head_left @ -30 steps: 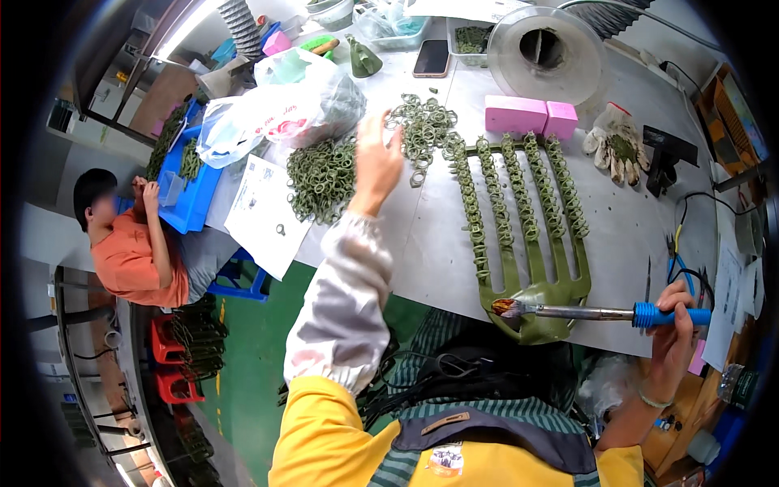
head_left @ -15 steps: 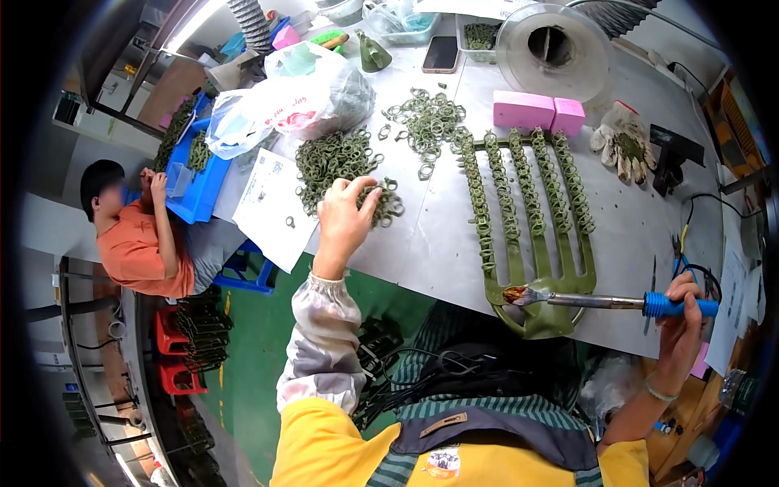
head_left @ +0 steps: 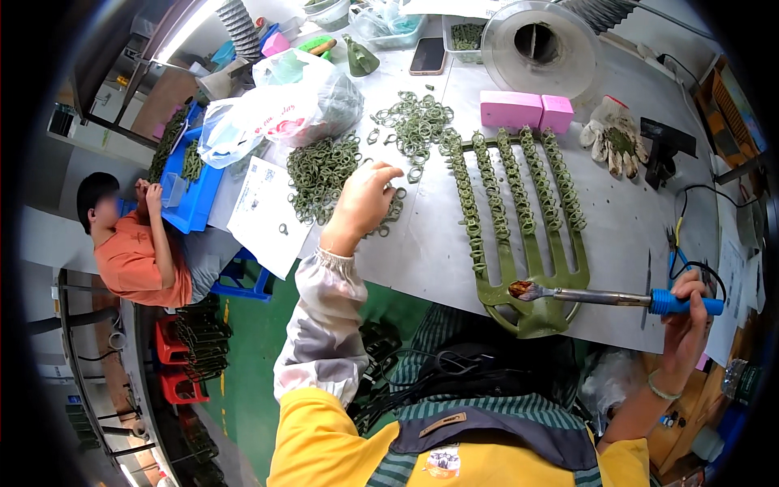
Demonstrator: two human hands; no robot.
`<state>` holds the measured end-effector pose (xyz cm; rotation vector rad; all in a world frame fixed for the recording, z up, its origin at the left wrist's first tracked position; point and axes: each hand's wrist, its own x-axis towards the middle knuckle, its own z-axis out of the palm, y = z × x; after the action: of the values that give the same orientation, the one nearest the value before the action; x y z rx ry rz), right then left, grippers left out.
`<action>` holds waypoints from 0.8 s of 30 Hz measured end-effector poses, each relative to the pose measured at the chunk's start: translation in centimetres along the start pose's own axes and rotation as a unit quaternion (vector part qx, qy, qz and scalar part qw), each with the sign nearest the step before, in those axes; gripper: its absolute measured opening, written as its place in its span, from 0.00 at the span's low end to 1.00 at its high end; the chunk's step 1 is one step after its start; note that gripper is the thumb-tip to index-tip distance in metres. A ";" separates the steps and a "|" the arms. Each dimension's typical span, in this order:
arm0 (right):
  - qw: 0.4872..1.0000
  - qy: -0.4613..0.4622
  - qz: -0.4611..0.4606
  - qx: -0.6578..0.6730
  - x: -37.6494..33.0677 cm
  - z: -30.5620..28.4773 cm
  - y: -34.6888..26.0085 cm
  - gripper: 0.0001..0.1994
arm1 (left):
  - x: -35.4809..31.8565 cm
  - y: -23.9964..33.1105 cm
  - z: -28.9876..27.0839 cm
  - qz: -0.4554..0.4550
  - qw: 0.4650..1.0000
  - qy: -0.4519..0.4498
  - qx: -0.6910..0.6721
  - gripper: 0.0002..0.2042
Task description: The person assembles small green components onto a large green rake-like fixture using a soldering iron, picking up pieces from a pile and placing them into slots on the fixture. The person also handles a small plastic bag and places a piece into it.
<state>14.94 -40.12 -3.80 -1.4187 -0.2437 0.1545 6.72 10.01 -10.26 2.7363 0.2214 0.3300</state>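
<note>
Nearest, right hand point(head_left: 688, 312) closed around blue-handled brush point(head_left: 604, 298), its stained tip on the stem of an olive-green forked rack point(head_left: 519, 235) strung with rings. Farther left, left hand point(head_left: 365, 199), fingers loosely curled, on loose green rings point(head_left: 324, 172) on grey worktop point(head_left: 625, 219).

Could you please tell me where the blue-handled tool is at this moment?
In the head view, the blue-handled tool is at the table's near right edge, held in the right hand, its tip resting on the base of the green fork-shaped rack.
</note>
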 end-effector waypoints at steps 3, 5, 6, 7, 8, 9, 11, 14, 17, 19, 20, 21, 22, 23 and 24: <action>1.000 -0.001 -0.005 -0.001 0.1 -0.2 0.0 0.11 | -0.9 -0.3 0.4 0.051 0.998 0.002 0.033 0.13; 1.000 0.008 -0.019 -0.006 0.2 -0.3 0.2 0.11 | -1.2 -0.6 0.6 0.065 0.995 -0.010 0.071 0.13; 1.000 0.007 -0.019 -0.005 0.3 -0.4 0.2 0.11 | -1.4 -0.9 0.6 0.064 0.995 -0.010 0.072 0.13; 1.000 0.004 -0.018 -0.003 0.3 -0.5 0.2 0.11 | -1.5 -1.1 0.8 0.032 0.996 -0.019 0.075 0.12; 1.000 0.002 -0.017 0.000 0.3 -0.5 0.2 0.11 | -1.6 -1.4 0.9 0.000 0.996 -0.028 0.079 0.11; 1.000 0.002 -0.017 0.000 0.4 -0.4 0.1 0.11 | -1.7 -1.6 1.0 0.001 0.996 -0.028 0.079 0.11; 1.000 0.003 -0.016 0.003 0.4 -0.1 0.0 0.10 | -2.0 -1.8 1.3 0.012 0.998 -0.001 0.067 0.10; 1.000 0.006 -0.017 0.009 0.4 0.0 0.1 0.09 | -2.5 -1.8 1.8 0.057 0.996 0.036 0.053 0.09; 1.000 0.014 -0.020 0.010 0.5 0.3 0.1 0.09 | -2.2 -1.8 1.7 0.067 0.995 0.037 0.068 0.09; 1.000 0.020 -0.018 0.008 0.5 0.3 -0.1 0.09 | -2.0 -1.8 2.2 0.069 0.992 0.064 0.079 0.08; 1.000 0.026 -0.016 0.007 0.4 0.2 -0.2 0.09 | -1.9 -1.8 2.5 0.071 0.989 0.091 0.090 0.08; 0.999 0.028 -0.017 0.005 0.4 0.3 -0.2 0.09 | -2.1 -2.0 2.5 0.072 0.989 0.091 0.088 0.08; 1.000 0.026 -0.016 0.004 0.5 0.3 -0.1 0.09 | -2.4 -1.9 2.5 0.055 0.991 0.094 0.072 0.07; 1.000 0.024 -0.015 0.004 0.6 0.4 0.0 0.09 | -2.7 -2.0 2.4 0.037 0.993 0.097 0.055 0.06; 1.000 0.026 -0.014 0.002 0.6 0.5 0.1 0.09 | -2.9 -2.3 2.2 0.035 0.993 0.096 0.065 0.05</action>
<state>15.40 -39.51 -3.83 -1.4134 -0.2197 0.0943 4.25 10.77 -13.70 2.8445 0.2033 0.6212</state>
